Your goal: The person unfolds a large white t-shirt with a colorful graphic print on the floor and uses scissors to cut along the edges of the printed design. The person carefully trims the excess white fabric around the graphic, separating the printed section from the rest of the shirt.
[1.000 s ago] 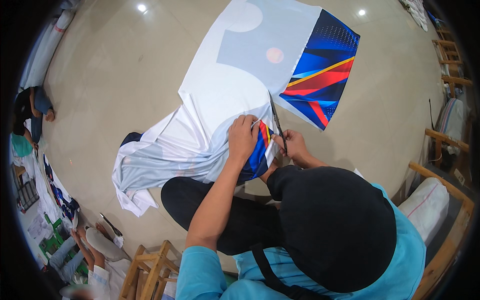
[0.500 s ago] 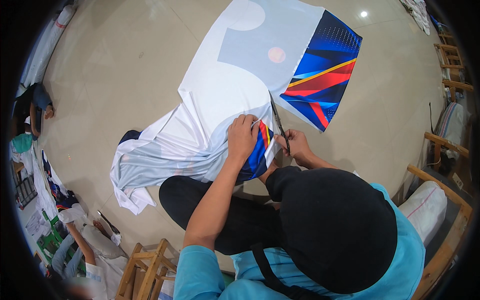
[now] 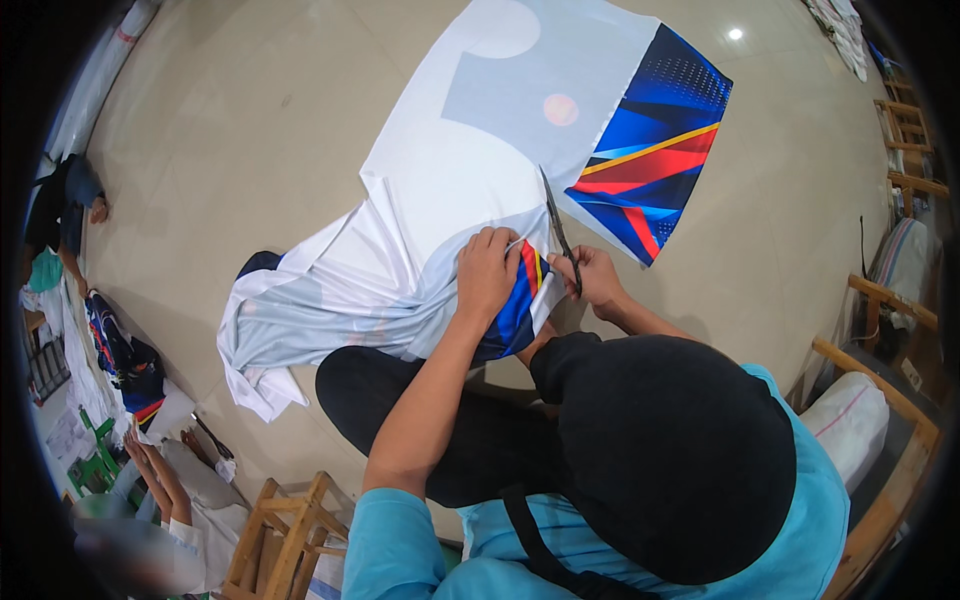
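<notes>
Person sat on the floor [image 3: 230,130], seen from above. Left hand [image 3: 488,272] was pressed down flat, fingers curled, gripping a bunched fold of printed fabric [image 3: 470,170] at picture centre. Right hand [image 3: 595,280], just at 3 o'clock of the left, was closed around the handles of black scissors [image 3: 557,228]; blades pointed toward 12 o'clock, lying on the cloth along the edge between the white-grey area and the blue-red-yellow panel [image 3: 650,165]. Can't tell how far the blades were open. Fabric was spread on the floor from centre toward 12–1 o'clock, with a crumpled heap trailing toward 8 o'clock. Wooden chair [image 3: 885,400] at 4 o'clock, wooden stool [image 3: 285,530] at 7 o'clock. Another person's hands [image 3: 155,470] at 8 o'clock, well apart.
</notes>
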Available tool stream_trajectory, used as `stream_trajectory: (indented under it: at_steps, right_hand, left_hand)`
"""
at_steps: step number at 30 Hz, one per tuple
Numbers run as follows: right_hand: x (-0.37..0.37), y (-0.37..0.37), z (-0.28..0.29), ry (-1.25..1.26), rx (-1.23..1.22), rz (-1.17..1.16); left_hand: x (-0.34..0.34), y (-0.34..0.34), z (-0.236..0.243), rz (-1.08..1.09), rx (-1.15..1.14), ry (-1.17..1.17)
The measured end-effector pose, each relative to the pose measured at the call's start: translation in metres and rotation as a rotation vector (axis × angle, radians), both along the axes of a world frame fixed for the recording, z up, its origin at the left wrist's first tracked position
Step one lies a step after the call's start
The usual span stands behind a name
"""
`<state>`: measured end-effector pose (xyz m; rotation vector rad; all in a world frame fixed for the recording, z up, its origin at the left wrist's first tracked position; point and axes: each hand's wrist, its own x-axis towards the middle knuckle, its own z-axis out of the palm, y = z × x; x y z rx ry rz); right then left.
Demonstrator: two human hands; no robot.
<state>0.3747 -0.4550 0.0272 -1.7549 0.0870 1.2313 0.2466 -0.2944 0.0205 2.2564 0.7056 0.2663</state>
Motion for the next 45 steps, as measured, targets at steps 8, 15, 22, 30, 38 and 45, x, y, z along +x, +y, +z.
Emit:
stream_trajectory:
  at_steps: [8, 15, 22, 30, 38, 45]
  right_hand:
    - [0.006, 0.000, -0.005, 0.008, 0.023, 0.002]
    - [0.012, -0.004, -0.004, 0.018, 0.053, 0.006]
    - [0.027, -0.009, -0.002, -0.072, 0.010, 0.128]
    - [0.047, -0.015, -0.004, -0.124, -0.066, 0.240]
    - [0.064, -0.018, 0.002, -0.130, -0.089, 0.335]
    - [0.072, -0.019, 0.002, -0.109, -0.078, 0.370]
  left_hand:
    - [0.000, 0.000, -0.001, 0.001, 0.014, -0.003]
    - [0.000, -0.001, -0.002, 0.005, 0.010, -0.013]
    - [-0.001, 0.000, -0.001, 0.012, 0.026, -0.016]
    - [-0.001, 0.000, -0.001, 0.006, 0.021, 0.000]
    - [-0.001, -0.001, 0.000, 0.009, 0.019, 0.006]
    - [-0.002, 0.000, -0.001, 0.007, 0.016, 0.005]
